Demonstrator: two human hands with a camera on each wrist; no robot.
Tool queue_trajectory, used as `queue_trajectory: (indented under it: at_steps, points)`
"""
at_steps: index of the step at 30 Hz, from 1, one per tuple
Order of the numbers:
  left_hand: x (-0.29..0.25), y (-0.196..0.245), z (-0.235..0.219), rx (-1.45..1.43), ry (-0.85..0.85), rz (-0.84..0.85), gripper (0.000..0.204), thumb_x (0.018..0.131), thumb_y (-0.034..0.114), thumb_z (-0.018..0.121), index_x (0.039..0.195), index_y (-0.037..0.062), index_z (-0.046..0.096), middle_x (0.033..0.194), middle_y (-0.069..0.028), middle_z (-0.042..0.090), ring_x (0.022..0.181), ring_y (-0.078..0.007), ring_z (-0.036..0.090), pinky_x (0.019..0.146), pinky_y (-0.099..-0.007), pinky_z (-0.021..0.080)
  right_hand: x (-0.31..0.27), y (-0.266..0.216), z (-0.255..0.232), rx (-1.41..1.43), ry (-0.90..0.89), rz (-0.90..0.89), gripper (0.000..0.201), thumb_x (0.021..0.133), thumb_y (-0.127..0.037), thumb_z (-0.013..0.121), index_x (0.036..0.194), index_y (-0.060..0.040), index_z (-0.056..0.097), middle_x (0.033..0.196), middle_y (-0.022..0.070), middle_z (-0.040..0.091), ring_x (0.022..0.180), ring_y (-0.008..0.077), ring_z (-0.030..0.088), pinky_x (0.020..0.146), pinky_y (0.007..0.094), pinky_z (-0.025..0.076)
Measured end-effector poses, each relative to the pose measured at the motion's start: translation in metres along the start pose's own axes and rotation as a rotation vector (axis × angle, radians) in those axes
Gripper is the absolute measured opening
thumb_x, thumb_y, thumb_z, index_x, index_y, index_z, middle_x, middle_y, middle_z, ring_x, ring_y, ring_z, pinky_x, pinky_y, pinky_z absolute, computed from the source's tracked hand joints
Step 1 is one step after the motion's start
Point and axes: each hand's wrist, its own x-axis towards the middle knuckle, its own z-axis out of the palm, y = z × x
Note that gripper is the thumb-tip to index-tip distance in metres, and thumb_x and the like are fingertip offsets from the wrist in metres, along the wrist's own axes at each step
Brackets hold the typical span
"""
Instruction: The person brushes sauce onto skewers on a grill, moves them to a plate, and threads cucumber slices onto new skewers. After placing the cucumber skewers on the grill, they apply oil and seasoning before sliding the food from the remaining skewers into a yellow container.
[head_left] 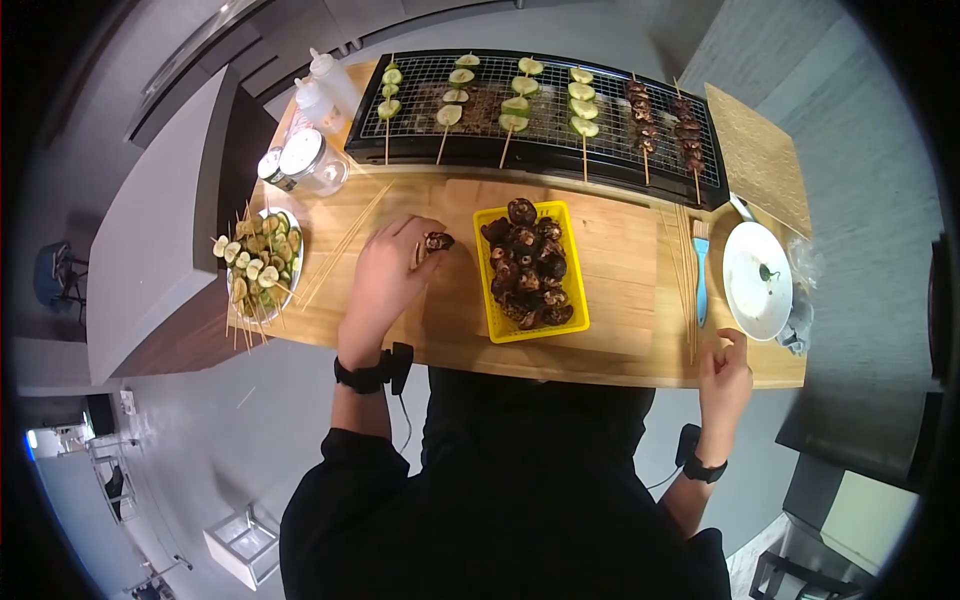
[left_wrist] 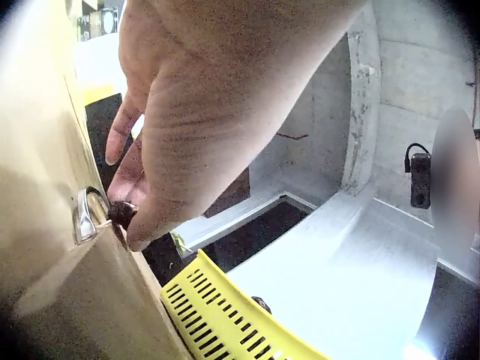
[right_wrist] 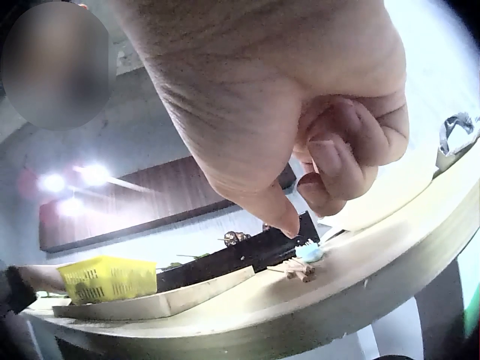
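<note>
My left hand (head_left: 388, 265) pinches a dark brown mushroom (head_left: 438, 241) between thumb and fingers, low over the left part of the wooden cutting board (head_left: 620, 270). In the left wrist view the mushroom (left_wrist: 121, 212) shows at the thumb tip. Just right of that hand a yellow slotted basket (head_left: 484, 290) stands on the board, heaped with more such mushrooms (head_left: 525, 260). At the table's front right edge, my right hand (head_left: 725, 378) hangs with loosely bent fingers and nothing in them. Wooden skewers (head_left: 686, 270) and a blue basting brush (head_left: 701, 285) lie just beyond it.
A long black grill (head_left: 550, 165) spans the back, bearing skewers of green slices and dark pieces. Left stand a plate of loaded skewers (head_left: 262, 265), jars (head_left: 318, 165) and white bottles (head_left: 330, 85); bare skewers (head_left: 345, 245) lie nearby. A white bowl (head_left: 757, 315) is right.
</note>
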Motion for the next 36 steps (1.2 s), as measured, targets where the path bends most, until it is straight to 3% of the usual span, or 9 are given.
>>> queue_trajectory:
  at_steps: [6, 9, 11, 17, 20, 24, 27, 30, 36]
  points:
    - [0.009, 0.055, -0.013, -0.291, 0.114, 0.039, 0.025, 0.086, 0.014, 0.08, 0.109, 0.0087, 0.071, 0.1, -0.0087, 0.071, 0.095, -0.0297, 0.068, 0.086, -0.0428, 0.053, 0.0, -0.009, 0.0, 0.063, -0.001, -0.018, 0.017, 0.098, -0.012, 0.07, 0.112, -0.0051, 0.064, 0.058, 0.0046, 0.043, 0.051, 0.0131, 0.041, 0.052, 0.033, 0.035]
    - [0.02, 0.085, -0.008, -0.185, 0.034, 0.292, 0.028, 0.084, 0.01, 0.081, 0.11, 0.0086, 0.073, 0.102, -0.0077, 0.072, 0.098, -0.0293, 0.069, 0.086, -0.0401, 0.054, 0.0, -0.014, 0.006, 0.115, 0.01, -0.067, 0.015, 0.099, -0.011, 0.069, 0.111, -0.0039, 0.064, 0.059, 0.0028, 0.043, 0.052, 0.0106, 0.039, 0.051, 0.0308, 0.033]
    - [0.025, 0.099, -0.004, -0.156, -0.001, 0.339, 0.028, 0.085, 0.013, 0.081, 0.111, 0.0109, 0.073, 0.105, -0.0072, 0.072, 0.101, -0.0297, 0.068, 0.089, -0.0407, 0.052, -0.002, -0.02, 0.005, 0.154, -0.007, -0.073, 0.014, 0.099, -0.01, 0.068, 0.111, -0.0028, 0.064, 0.059, 0.0018, 0.042, 0.053, 0.009, 0.039, 0.05, 0.0294, 0.032]
    - [0.032, 0.098, 0.016, -0.208, -0.132, 0.379, 0.033, 0.087, 0.018, 0.079, 0.118, 0.0137, 0.069, 0.114, -0.008, 0.071, 0.113, -0.0333, 0.064, 0.099, -0.0449, 0.048, -0.01, -0.039, 0.005, 0.214, -0.055, -0.068, 0.015, 0.096, -0.011, 0.071, 0.109, -0.0039, 0.065, 0.057, 0.0071, 0.049, 0.049, 0.0158, 0.045, 0.051, 0.0333, 0.038]
    - [0.032, 0.096, 0.012, -0.259, -0.024, 0.393, 0.03, 0.088, 0.012, 0.078, 0.116, 0.0115, 0.069, 0.113, -0.0076, 0.07, 0.108, -0.0303, 0.066, 0.095, -0.0412, 0.052, -0.011, -0.043, 0.008, 0.228, -0.077, -0.087, 0.015, 0.096, -0.009, 0.071, 0.108, -0.0035, 0.064, 0.057, 0.0066, 0.049, 0.049, 0.0145, 0.044, 0.05, 0.032, 0.037]
    - [0.034, 0.072, -0.006, -0.426, 0.072, 0.227, 0.02, 0.09, 0.004, 0.075, 0.109, 0.0056, 0.07, 0.105, -0.0082, 0.071, 0.093, -0.0238, 0.069, 0.081, -0.0333, 0.054, -0.009, -0.052, 0.01, 0.265, -0.105, -0.126, 0.016, 0.095, -0.008, 0.071, 0.109, -0.0033, 0.064, 0.057, 0.0064, 0.049, 0.048, 0.0132, 0.044, 0.05, 0.0295, 0.037]
    - [0.043, 0.032, -0.008, -0.431, 0.264, 0.195, 0.014, 0.09, 0.003, 0.075, 0.102, 0.0015, 0.069, 0.096, -0.0088, 0.069, 0.085, -0.021, 0.068, 0.074, -0.0312, 0.053, -0.008, -0.064, 0.012, 0.35, -0.125, -0.158, 0.012, 0.099, -0.005, 0.068, 0.109, -0.0022, 0.063, 0.062, -0.0025, 0.035, 0.054, 0.0041, 0.032, 0.049, 0.025, 0.026]
    - [0.057, -0.008, -0.002, -0.467, 0.383, 0.053, 0.009, 0.096, 0.006, 0.072, 0.097, -0.0016, 0.068, 0.089, -0.0071, 0.068, 0.08, -0.0158, 0.066, 0.072, -0.0282, 0.051, -0.003, -0.075, 0.014, 0.352, -0.148, -0.19, 0.013, 0.094, -0.007, 0.073, 0.106, -0.0041, 0.067, 0.058, 0.005, 0.051, 0.048, 0.0122, 0.046, 0.051, 0.0274, 0.039]
    - [0.098, -0.055, 0.003, -0.657, 0.522, -0.041, 0.014, 0.105, 0.013, 0.065, 0.098, 0.0005, 0.067, 0.081, -0.0012, 0.066, 0.074, -0.0057, 0.058, 0.066, -0.0214, 0.045, 0.007, -0.117, 0.014, 0.424, -0.128, -0.371, 0.011, 0.092, -0.006, 0.076, 0.101, -0.0044, 0.07, 0.059, 0.0044, 0.055, 0.047, 0.012, 0.049, 0.049, 0.028, 0.04]
